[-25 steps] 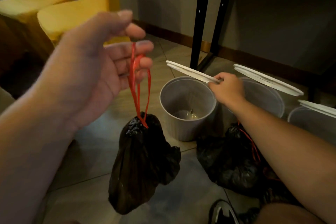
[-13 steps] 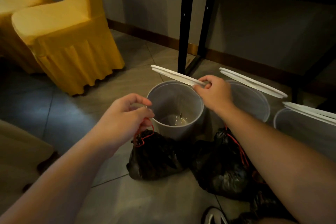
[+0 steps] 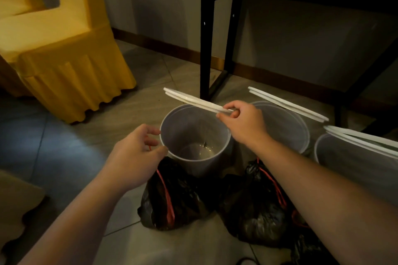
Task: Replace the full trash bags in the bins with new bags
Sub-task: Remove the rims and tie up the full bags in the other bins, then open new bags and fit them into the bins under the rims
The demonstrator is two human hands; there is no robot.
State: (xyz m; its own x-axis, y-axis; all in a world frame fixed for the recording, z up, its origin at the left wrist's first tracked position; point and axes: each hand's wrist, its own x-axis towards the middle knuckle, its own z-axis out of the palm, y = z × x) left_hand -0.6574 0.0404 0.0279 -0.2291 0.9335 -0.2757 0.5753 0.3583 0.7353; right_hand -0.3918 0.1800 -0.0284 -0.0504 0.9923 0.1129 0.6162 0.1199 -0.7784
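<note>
Three pale round bins in a row on floor tiles, white lids tipped up: left bin point(image 3: 195, 137) unlined, middle bin point(image 3: 286, 127), right bin point(image 3: 353, 157). Two tied black trash bags with red drawstrings lie in front: left bag point(image 3: 172, 198), right bag point(image 3: 256, 206).

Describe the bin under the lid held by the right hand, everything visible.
The bin is a pale grey, plastic-looking round tub standing upright on the tiled floor, open on top. It holds no bag; only a small scrap lies on its shiny bottom. The right hand holds its white lid raised and tilted above the rim. The left hand is at its near-left rim. A tied black bag lies against its front.
</note>
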